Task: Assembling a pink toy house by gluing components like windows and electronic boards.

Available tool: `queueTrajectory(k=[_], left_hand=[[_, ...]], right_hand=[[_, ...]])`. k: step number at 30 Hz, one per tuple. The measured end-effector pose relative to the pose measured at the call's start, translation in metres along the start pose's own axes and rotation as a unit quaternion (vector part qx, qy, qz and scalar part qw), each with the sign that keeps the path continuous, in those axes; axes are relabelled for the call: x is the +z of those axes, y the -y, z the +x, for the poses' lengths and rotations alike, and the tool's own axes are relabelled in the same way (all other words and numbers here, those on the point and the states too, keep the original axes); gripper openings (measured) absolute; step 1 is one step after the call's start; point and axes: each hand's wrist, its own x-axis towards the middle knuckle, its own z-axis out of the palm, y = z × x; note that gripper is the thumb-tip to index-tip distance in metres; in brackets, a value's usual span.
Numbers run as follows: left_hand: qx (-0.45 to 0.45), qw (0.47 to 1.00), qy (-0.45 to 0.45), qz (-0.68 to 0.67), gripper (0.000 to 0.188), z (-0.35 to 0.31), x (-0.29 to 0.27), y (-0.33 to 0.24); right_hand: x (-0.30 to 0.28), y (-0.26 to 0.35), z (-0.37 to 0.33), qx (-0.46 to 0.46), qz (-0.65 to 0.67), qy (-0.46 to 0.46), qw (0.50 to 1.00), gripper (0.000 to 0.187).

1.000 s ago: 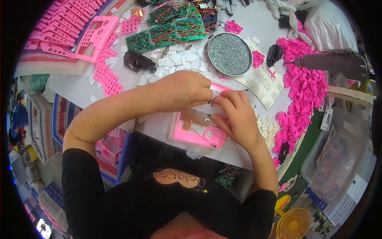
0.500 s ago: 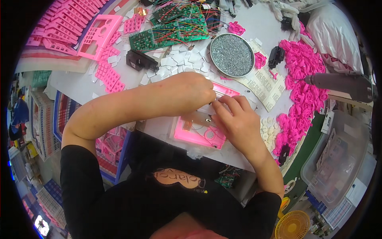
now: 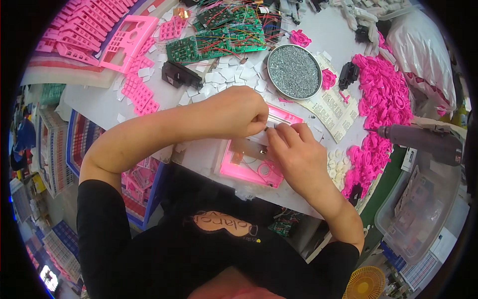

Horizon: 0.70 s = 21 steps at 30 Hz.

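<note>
A pink plastic casing [image 3: 277,180] lies on the table before me, with a brownish flat panel, thin wires and a ring-shaped part inside its near end. Across its far part my left hand [image 3: 245,110] reaches over, its fingers curled closed; what they grip is hidden. My right hand [image 3: 300,155] bends over the casing's right side, thumb and fingers drawn together at its middle. Close to those fingertips sits a tiny dark piece [image 3: 266,129], too small to name. The fingertips of both hands nearly meet there.
Beyond the casing stands a round tin [image 3: 295,71] of small metal screws. Green circuit boards [image 3: 219,42] with wires lie at the back. Pink parts [image 3: 383,94] are heaped on the right, beside an electric screwdriver [image 3: 423,143]. White pieces [image 3: 338,164] lie nearer.
My left hand has drawn slightly away from the right fingertips, showing the small dark piece between them. The whole view has shifted a little; the casing stays in place.
</note>
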Motion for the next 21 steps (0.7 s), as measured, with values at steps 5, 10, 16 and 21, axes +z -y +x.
queueTrajectory(k=[5,10,16,21], left_hand=[[-0.064,0.997,0.039,-0.028,0.019,0.010,-0.007,-0.002],[-0.098,0.991,0.074,-0.058,0.019,0.016,-0.010,-0.001],[-0.069,0.993,0.096,-0.018,0.016,0.025,-0.008,0.002],[-0.131,0.978,0.162,-0.030,0.016,0.031,-0.017,-0.006]], right_hand=[[-0.006,0.002,0.006,-0.016,-0.002,0.028,0.999,0.033],[-0.005,0.004,0.005,-0.021,-0.015,0.015,1.000,0.036],[-0.013,0.021,0.005,0.030,-0.078,0.089,0.992,0.045],[-0.017,0.002,0.011,0.016,0.024,0.073,0.997,0.038]])
